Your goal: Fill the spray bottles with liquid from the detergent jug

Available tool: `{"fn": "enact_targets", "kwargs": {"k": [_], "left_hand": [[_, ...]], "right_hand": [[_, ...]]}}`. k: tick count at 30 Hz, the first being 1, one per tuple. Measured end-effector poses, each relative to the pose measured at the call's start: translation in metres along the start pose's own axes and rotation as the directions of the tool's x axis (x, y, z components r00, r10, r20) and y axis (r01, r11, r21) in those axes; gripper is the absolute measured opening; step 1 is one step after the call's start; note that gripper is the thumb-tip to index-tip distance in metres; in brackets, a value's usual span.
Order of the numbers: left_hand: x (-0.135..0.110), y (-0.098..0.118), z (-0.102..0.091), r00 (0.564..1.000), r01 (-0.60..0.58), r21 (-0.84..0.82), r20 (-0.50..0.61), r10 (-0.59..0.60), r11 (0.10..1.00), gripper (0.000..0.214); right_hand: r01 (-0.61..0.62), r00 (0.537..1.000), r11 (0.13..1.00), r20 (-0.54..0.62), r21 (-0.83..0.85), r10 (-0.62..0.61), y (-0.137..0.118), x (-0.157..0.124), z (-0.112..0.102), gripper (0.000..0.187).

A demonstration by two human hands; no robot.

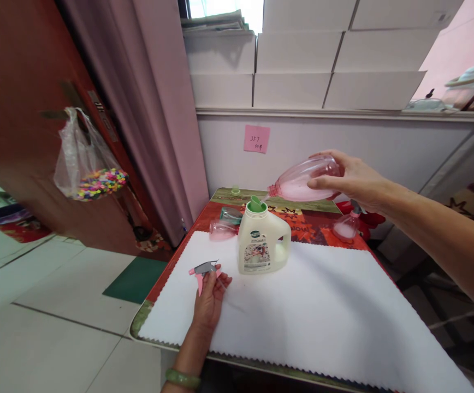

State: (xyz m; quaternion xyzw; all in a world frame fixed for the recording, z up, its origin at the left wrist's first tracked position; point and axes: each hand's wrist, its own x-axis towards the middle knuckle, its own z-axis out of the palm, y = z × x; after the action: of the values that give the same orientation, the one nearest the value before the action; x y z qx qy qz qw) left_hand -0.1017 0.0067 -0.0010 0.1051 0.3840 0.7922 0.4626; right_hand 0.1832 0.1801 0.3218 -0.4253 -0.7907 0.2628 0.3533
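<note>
Logging by size, I start with the desk (167,275), which has a white cloth (323,316) spread over most of its top. A cream jug (264,243) stands upright near the far edge of that cloth, with a green funnel (256,204) sitting in its neck.

The right hand (354,177) holds a pink bottle (298,183) in the air. Its fingers (323,184) are wrapped around the body. The bottle is tipped nearly level, and its open mouth sits just above and beside the funnel.

The left hand (209,303) rests on the cloth, well apart from the jug. Its fingers (220,281) are closed on a pink-and-grey spray head (203,270), held clear of the jug.

Behind the jug, a second pink bottle (223,228) lies on its side on the bare desk. A third (345,226) stands off to the right. A small green cap (235,190) sits at the desk's far edge.
</note>
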Motion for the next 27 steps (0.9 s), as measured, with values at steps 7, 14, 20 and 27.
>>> {"fn": "enact_targets", "kwargs": {"k": [7, 14, 20, 27], "left_hand": [[0.0, 0.001, 0.001, 1.0, -0.007, 0.003, 0.005, 0.007, 1.0, 0.045], [-0.001, 0.001, 0.0, 1.0, 0.001, -0.002, 0.006, -0.001, 1.0, 0.044], [-0.002, 0.002, 0.001, 1.0, 0.007, -0.001, 0.004, -0.007, 1.0, 0.042], [-0.002, 0.001, 0.001, 1.0, -0.002, 0.005, 0.008, 0.002, 1.0, 0.042]], "right_hand": [[-0.009, 1.0, 1.0, 0.024, 0.005, 0.009, -0.005, 0.002, 0.0, 0.074], [-0.024, 0.999, 0.999, 0.037, -0.028, 0.025, -0.007, 0.007, 0.001, 0.075], [0.002, 0.999, 0.999, 0.048, -0.045, 0.001, -0.013, 0.006, 0.003, 0.073], [0.014, 0.998, 0.998, 0.066, -0.064, -0.01, -0.014, 0.009, 0.003, 0.074]]}}
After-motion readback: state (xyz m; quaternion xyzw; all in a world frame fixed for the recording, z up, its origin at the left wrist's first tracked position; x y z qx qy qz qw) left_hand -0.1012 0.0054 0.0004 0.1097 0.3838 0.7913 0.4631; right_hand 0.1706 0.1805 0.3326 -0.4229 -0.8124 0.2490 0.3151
